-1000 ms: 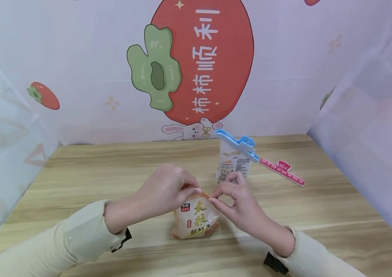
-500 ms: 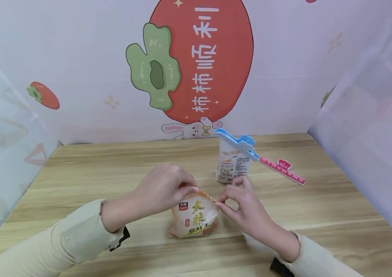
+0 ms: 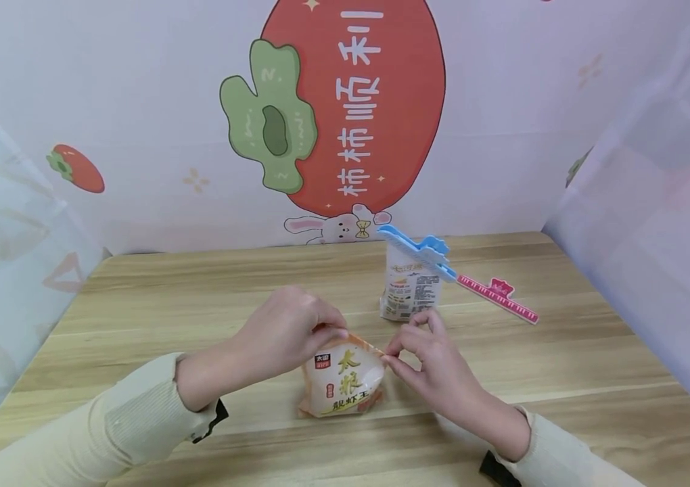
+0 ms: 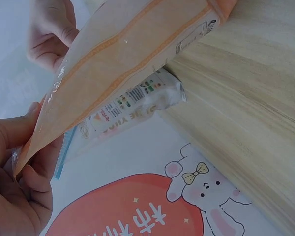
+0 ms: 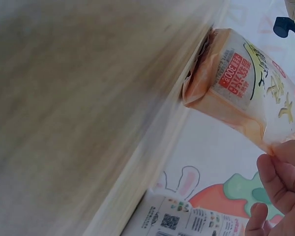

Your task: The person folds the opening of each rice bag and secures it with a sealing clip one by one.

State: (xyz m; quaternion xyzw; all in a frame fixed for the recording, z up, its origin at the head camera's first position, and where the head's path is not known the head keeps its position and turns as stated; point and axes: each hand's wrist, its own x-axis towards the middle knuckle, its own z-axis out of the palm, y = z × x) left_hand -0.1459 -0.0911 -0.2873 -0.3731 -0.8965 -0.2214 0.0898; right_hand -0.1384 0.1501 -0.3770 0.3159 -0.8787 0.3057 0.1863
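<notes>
Midway between the left and right edges of the worktop [image 3: 199, 297], on its nearer half, stands an orange-and-white bag [image 3: 342, 385], contents hidden by the film; gold characters read 太粮, dark ones below 靓虾王, and a red panel [image 5: 234, 76] shows "300"; the left hand [image 3: 287, 331] pinches its top edge, the right hand [image 3: 439, 368] its upper right corner; nearer the back edge, right of middle, stands a white bag [image 3: 408, 297] with a QR code [image 5: 169, 221] and small print too fine to read; a blue clip [image 3: 419, 254] crosses its top, with a pink clip [image 3: 494, 298] just beside.
</notes>
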